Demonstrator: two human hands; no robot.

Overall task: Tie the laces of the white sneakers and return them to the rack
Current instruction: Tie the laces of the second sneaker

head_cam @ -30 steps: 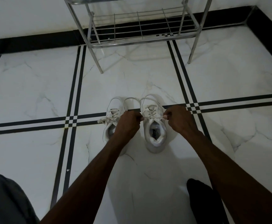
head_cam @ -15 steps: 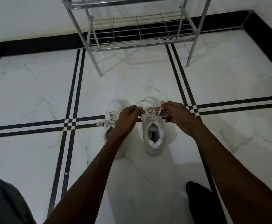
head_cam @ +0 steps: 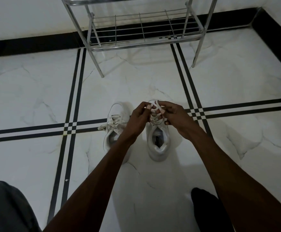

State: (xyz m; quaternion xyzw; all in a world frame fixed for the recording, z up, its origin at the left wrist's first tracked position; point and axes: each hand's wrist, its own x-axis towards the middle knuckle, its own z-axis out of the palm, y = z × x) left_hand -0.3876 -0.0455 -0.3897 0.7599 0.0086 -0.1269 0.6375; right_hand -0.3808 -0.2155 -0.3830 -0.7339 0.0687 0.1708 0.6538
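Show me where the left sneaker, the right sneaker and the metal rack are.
left sneaker [head_cam: 113, 121]: head view, on its laces.
right sneaker [head_cam: 158, 152]: head view, on its heel collar.
metal rack [head_cam: 143, 43]: head view, on the front bar of its bottom shelf.

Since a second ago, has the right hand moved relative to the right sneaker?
Yes. The right hand has shifted inward from beside the right sneaker to over its laces, close to the left hand; both pinch the lace ends.

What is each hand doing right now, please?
Left hand: closed, pinching the lace of the right sneaker.
Right hand: closed, pinching the same lace.
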